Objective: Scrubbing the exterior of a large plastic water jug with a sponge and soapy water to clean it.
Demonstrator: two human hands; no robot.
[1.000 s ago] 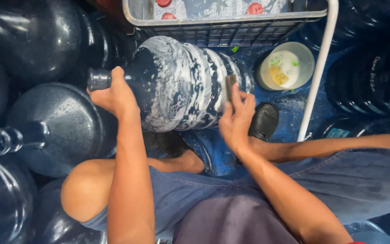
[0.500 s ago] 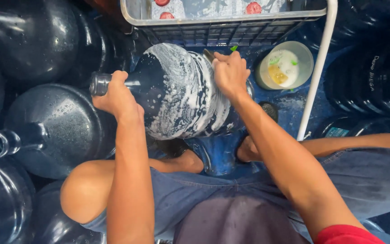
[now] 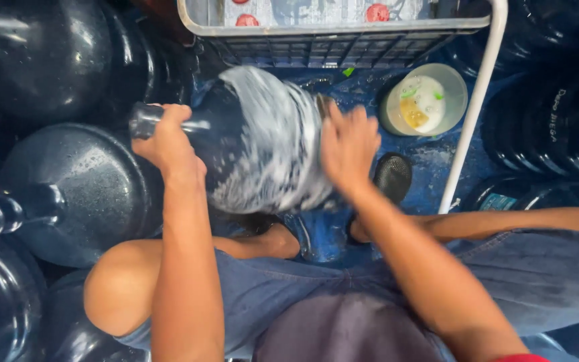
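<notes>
Down between the knees of the seated person, a big dark-blue water jug (image 3: 256, 144) lies on its side, lifted clear of the wet blue floor (image 3: 430, 167) and coated in white suds across its belly. The left hand (image 3: 165, 137) is clenched around the jug's neck, which points off to the left; that grip looks like the handle here, a way to steady the bottle and let it roll. The right hand (image 3: 348, 144) is pressed flat against the soapy base end, blurred with motion, and something brownish peeks out at its top edge, though whether the fingers hold a scrubber I cannot tell. Just beyond that hand sits a small round tub (image 3: 427, 100) with whitish soap and yellow and green bits in it, near enough to dip into. A grey crate (image 3: 333, 30) runs along the top, and a white pipe (image 3: 470, 121) slants down beside the tub. More dark jugs (image 3: 78, 191) crowd the left, lying neck-out, touching one another, packed tight around the worker. A dark mesh scourer-like thing (image 3: 392, 175) rests on the floor below the tub.
</notes>
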